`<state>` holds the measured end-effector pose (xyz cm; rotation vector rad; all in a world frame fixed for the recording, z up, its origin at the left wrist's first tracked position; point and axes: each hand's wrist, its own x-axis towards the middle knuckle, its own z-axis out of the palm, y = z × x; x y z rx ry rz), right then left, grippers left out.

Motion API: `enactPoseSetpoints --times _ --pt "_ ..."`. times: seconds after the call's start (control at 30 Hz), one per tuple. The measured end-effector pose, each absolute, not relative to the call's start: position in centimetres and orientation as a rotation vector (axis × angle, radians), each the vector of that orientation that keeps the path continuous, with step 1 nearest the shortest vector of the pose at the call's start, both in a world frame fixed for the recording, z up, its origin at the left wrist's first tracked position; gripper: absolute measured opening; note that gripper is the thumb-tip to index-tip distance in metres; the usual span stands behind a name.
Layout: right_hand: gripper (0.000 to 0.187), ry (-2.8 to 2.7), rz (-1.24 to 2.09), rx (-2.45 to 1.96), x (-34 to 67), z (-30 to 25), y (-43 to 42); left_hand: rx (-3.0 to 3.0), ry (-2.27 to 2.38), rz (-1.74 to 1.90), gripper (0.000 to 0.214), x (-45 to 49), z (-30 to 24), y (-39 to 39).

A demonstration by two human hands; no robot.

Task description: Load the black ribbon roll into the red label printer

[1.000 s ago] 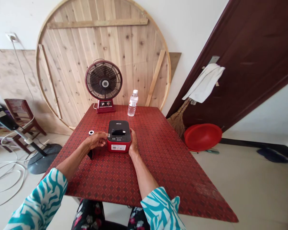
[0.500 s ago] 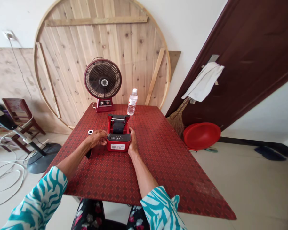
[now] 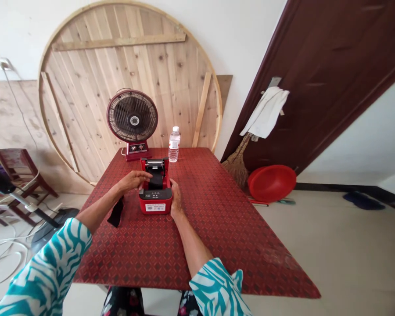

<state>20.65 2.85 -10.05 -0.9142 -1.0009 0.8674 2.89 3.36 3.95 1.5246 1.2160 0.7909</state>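
A small red and black printer (image 3: 156, 206) stands on the table with its lid raised and a white label on its front. Inside its opening lies a wide black strip (image 3: 156, 179). My right hand (image 3: 175, 197) is wrapped round the printer's right side. Over the left edge of the opening reaches my left hand (image 3: 135, 181), fingers stretched toward the black strip; whether they touch it I cannot tell. A loose black strip (image 3: 116, 214) lies on the table beneath my left forearm, partly hidden by it.
On the patterned red table (image 3: 210, 219), a fan (image 3: 133, 123) and a water bottle (image 3: 174, 145) stand behind the printer. A round wooden panel (image 3: 171, 87) leans against the wall. To the right are a broom (image 3: 237, 164) and a red basin (image 3: 273, 184) on the floor.
My left hand has moved from the printer's left front edge up over its opening, and its fingers have straightened. My right hand still holds the printer. The whole view has shifted slightly.
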Motion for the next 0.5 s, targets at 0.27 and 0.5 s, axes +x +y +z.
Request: enactPoseSetpoints --times 0.27,0.5 --pt "0.046 -0.990 0.901 -0.900 20.5 -10.3 3.3 1.589 1.133 0.714 0.020 3.5 4.5 3.9" --pt "0.045 -0.918 0.905 -0.874 20.3 -10.3 3.4 2.370 1.500 0.261 0.010 6.8 5.1 5.4"
